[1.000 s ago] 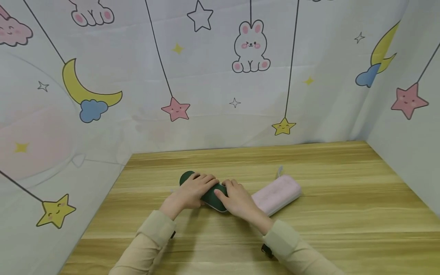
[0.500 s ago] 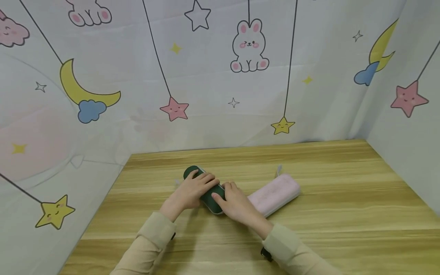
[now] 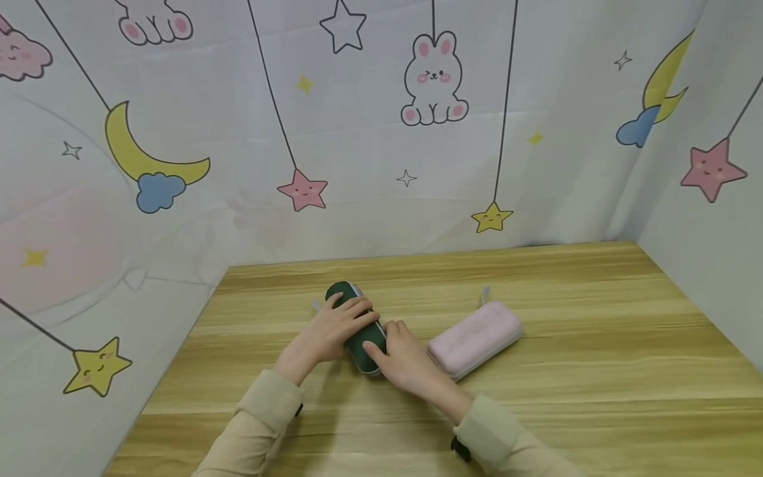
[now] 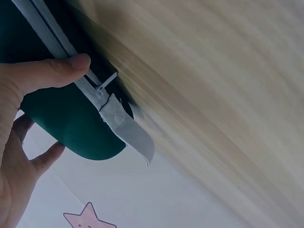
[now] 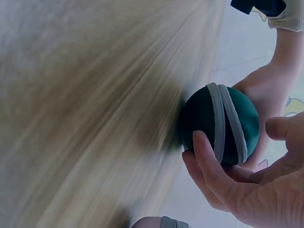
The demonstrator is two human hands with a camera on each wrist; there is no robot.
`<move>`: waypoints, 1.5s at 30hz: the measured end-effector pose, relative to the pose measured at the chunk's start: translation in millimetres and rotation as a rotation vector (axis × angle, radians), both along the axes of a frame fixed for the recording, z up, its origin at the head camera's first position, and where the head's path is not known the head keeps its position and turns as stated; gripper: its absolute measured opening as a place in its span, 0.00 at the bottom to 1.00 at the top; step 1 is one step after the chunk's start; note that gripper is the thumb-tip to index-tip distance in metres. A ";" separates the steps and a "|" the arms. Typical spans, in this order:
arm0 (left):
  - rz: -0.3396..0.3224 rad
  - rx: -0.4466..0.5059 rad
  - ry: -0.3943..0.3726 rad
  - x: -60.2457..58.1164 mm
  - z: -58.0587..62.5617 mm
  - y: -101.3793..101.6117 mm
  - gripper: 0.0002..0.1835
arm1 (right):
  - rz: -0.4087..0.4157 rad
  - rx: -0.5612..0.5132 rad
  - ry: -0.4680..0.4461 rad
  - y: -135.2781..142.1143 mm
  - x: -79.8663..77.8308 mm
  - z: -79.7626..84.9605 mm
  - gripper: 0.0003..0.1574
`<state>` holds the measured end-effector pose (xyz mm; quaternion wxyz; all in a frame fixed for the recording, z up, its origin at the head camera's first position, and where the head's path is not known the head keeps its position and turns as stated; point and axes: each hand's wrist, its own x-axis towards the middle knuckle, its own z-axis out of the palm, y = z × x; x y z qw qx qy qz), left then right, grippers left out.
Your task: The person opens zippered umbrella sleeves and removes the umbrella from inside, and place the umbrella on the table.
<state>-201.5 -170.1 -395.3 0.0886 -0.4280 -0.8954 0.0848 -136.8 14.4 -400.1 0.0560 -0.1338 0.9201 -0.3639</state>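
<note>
A dark green zippered case with a grey zip lies slanted on the table between both hands. My left hand grips it from above, fingers over its top. In the left wrist view the thumb presses on the zip band, close to the zip pull and a grey strap loop. Around the near end, my right hand holds the case, its fingers curled against the side. The two zip bands stand apart at that end in the right wrist view. The inside cannot be seen.
A pink zippered case with a small strap lies just right of my right hand. The wooden table meets a printed cloth backdrop behind and at both sides.
The green case has turned: its far end has swung away and to the right, its near end slightly left. My right hand has shifted a little left with it, uncovering more of the pink case.
</note>
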 end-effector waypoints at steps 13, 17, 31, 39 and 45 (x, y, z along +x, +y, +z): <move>-0.018 0.053 -0.002 -5.2 -4.9 -5.9 0.35 | 0.002 -0.032 -0.005 -6.0 5.5 -2.0 0.37; -0.003 0.046 0.018 -3.7 -7.0 -7.4 0.37 | 0.011 -0.055 -0.035 -5.5 4.8 -1.6 0.37; 0.046 0.115 0.026 8.2 -9.3 -12.2 0.40 | 0.015 -0.081 -0.020 -1.1 0.4 -3.0 0.26; 0.072 0.175 0.021 14.1 -7.8 -15.9 0.43 | 0.000 -0.061 -0.010 0.7 -1.4 -4.4 0.24; 0.103 0.193 0.025 18.7 -6.5 -19.8 0.43 | -0.003 -0.045 0.016 2.8 -0.4 -4.4 0.25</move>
